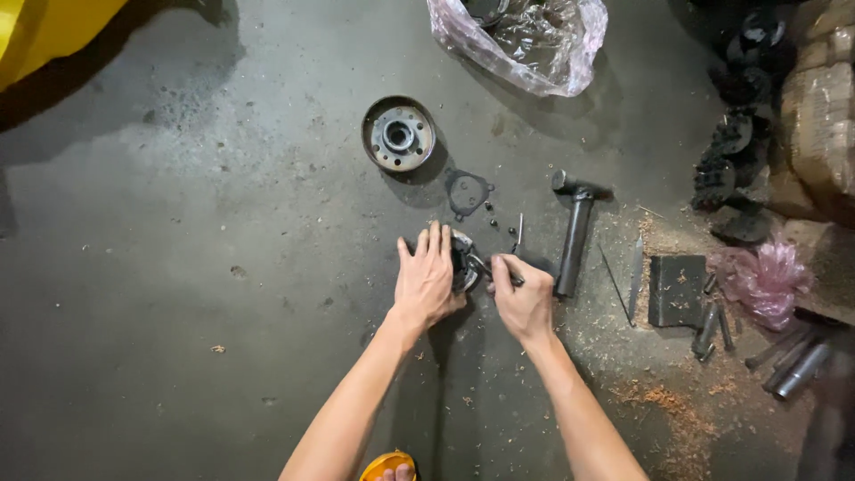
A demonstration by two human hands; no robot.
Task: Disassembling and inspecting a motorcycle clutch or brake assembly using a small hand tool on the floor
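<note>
On a stained grey concrete floor [178, 267] strewn with sawdust, the left hand [426, 281] lies flat over a round metal part [463, 261] near the middle; the right hand [524, 298] pinches a thin tool [488, 267] against it, a hammer [574, 233] just beside.

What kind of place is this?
Probably a repair workshop floor: stained concrete floor with a hammer, a round metal hub, loose bolts and sawdust around the left hand and right hand.
</note>
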